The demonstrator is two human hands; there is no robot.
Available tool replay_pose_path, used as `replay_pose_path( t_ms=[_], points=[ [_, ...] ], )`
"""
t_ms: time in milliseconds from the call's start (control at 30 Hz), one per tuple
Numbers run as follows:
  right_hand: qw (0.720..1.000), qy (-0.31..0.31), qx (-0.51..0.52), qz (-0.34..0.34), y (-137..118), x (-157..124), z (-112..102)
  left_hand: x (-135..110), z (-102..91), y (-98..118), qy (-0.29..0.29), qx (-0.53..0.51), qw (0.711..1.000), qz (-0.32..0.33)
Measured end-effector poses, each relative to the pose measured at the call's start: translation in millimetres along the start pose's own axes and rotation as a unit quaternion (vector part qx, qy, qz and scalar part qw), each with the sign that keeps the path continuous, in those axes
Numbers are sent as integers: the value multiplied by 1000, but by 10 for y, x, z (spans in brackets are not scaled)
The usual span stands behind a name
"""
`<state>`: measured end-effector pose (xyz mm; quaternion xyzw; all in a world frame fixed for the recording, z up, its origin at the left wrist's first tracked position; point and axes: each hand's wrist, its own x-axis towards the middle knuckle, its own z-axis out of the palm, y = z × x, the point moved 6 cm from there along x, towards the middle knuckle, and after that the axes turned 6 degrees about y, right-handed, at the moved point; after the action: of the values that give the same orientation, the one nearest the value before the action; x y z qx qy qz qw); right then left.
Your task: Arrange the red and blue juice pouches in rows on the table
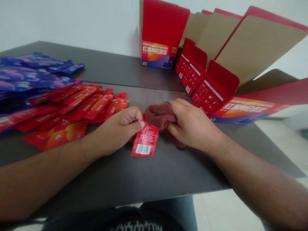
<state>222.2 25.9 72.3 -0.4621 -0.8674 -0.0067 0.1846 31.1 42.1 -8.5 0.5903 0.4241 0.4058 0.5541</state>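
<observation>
Dial centred on the red sachet; 12 points away from you.

Item 1. Red sachet (145, 138), one: in front of you, over the dark table (168, 179). Whether its lower end touches the tabletop cannot be told.

Item 2. Your left hand (115, 131), at 9: thumb and curled forefinger pinching the sachet's upper part, presumably to steady it against the cloth.

Item 3. Your right hand (191, 123), between 2 and 3: fingers closed round a maroon cloth (160, 115), bunched at 1 and overlapping the sachet's top; bunching probably gives you a compact pad.

Item 4. Red sachet pile (74, 106), at 10, with blue-purple sachets (31, 77) beyond; likely kept on that side for easy reach by your left hand.

Item 5. Red carton (161, 29), at 12, and a row of open cartons (245, 112), between 1 and 3; lids raised, perhaps to keep the mouths accessible.

Condition of Item 1: flat, glossy, narrow; back face towards you, pale small print too blurred to read, white barcode panel (143, 149) near the lower edge, which is straight. Top end hidden by your fingers and the cloth.
</observation>
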Motion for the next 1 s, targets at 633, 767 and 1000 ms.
replay_pose_path(
  t_ms=[633, 767, 1000],
  points=[
    [989, -74, 14, -129, -502, -229, 100, 54, -34, 38, 17, 2, 999, 29],
    [997, -21, 1, -78, -384, -166, 78, 51, -8, 45, 26, -34, 999, 0],
    [978, -107, 30, -179, -626, -279, 174, 23, -6, 29, 20, -21, 1000, -5]
  ],
)
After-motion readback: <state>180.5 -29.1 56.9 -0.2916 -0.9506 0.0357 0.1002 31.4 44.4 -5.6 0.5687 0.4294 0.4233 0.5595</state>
